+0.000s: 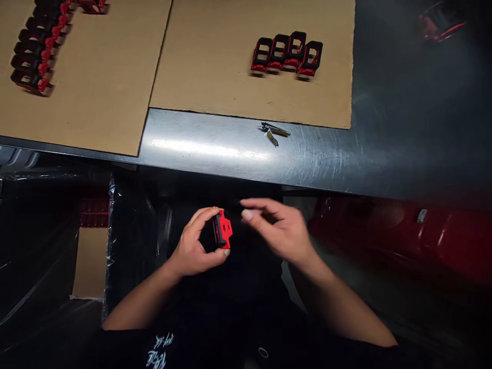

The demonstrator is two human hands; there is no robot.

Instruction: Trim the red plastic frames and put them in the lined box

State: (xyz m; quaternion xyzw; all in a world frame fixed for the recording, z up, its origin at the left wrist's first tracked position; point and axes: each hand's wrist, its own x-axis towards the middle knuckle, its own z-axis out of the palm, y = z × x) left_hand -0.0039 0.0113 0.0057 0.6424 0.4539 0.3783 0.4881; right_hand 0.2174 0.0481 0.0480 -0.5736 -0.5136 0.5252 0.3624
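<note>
My left hand grips a red and black plastic part by its two ends, fingers on top and thumb below. The part's red face, with small slots, is turned to the right. My right hand is held to the right of the part, apart from it. Its thumb and index fingertips are drawn close in a pinch; whether something tiny is between them I cannot make out. On the metal tabletop beyond my hands lies what looks like a nail clipper, with its lever swung out.
Cardboard sheets cover part of the metal table. Several red and black parts stand on the right sheet, and a longer row on the left one. A plastic-lined box is below left, a red surface below right.
</note>
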